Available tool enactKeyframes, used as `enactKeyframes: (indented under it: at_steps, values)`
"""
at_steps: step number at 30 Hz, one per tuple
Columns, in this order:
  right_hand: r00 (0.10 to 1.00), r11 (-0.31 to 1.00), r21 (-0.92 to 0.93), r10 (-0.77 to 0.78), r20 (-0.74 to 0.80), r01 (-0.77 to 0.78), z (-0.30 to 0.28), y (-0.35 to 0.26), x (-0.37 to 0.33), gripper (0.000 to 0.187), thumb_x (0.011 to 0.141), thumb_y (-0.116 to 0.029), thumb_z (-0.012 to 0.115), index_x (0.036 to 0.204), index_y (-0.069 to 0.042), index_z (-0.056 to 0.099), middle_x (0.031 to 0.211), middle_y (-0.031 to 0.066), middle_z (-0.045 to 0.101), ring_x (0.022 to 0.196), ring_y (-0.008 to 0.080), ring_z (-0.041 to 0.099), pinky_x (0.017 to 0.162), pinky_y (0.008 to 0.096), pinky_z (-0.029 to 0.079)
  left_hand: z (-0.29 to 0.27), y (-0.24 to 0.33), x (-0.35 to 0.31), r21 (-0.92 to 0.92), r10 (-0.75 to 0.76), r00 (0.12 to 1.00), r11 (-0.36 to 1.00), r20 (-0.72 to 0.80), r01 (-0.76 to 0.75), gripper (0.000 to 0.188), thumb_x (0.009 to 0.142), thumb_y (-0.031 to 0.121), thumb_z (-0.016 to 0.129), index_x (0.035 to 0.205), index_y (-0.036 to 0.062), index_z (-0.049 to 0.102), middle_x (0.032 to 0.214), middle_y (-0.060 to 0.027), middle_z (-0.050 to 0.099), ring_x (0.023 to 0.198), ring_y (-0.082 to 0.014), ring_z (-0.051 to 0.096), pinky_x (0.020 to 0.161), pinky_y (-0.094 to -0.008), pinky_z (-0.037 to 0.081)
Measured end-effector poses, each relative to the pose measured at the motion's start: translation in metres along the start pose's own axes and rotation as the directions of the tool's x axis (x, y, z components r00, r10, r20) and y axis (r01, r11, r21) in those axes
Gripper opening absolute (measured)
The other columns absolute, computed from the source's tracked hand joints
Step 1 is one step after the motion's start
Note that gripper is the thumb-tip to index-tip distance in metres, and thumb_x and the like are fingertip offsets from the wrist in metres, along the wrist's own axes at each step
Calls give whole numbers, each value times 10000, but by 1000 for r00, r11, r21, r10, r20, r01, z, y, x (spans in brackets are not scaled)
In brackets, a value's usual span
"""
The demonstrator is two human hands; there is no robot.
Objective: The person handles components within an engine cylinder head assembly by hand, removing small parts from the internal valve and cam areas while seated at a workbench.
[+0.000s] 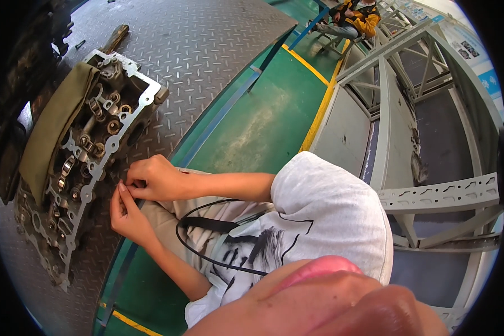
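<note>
My right hand (pixel 158 178) and my left hand (pixel 131 217) meet at their fingertips beside the long edge of an engine cylinder head (pixel 113 144). Both are pinched closed; anything between the fingers is too small or too hidden to make out. The metal head lies on a diamond-plate tabletop (pixel 207 42), its rocker arms (pixel 66 168) and valve parts facing up. Along its far side lies a folded olive-green cloth (pixel 53 131), covering part of it.
A wooden-looking bar (pixel 116 38) and a small bolt (pixel 80 44) lie beyond the head. Dark machinery (pixel 22 50) stands at far left. A black cable (pixel 179 224) loops over my lap. Grey metal framing (pixel 383 123) rises at right; a person (pixel 355 19) sits in the background.
</note>
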State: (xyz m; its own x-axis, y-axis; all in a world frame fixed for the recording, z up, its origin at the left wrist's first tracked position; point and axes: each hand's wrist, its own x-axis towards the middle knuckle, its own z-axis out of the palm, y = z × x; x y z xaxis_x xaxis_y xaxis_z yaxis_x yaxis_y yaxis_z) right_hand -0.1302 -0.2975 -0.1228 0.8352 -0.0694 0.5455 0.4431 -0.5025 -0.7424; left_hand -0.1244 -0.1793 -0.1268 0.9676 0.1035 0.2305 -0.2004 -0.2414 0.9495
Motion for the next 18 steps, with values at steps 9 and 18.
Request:
enactKeyframes:
  at_steps: [9,18]
  values:
    - [988,984,90,157,-8,-156,-1,-6,-5,122,714,-103,669,702,-1,603,607,97,544,496,216,538,459,317,407,-4,-13,-2,-83,-159,984,983,82,165,259,892,176,611,974,-65,659,871,-75,668,747,-100,596,659,-233,488]
    - [986,978,130,164,-6,-162,2,-2,-5,171,718,-119,635,654,17,551,604,134,542,531,302,547,480,361,417,2,-6,-2,-128,-117,992,984,41,121,252,890,147,607,982,-83,650,896,-122,675,792,-140,631,690,-253,517]
